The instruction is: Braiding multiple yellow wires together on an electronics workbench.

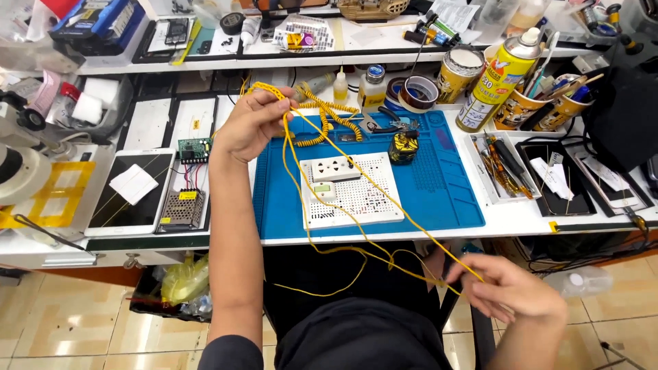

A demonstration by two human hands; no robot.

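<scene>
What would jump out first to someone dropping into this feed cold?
The thin yellow wire, stretched in a diagonal across the bench between the left hand, raised over the table's back, and the right hand, low by the lap. Under it lies the bright blue work mat at the centre, carrying a white perforated board. A yellow spray can stands at the right rear amid the clutter.
</scene>
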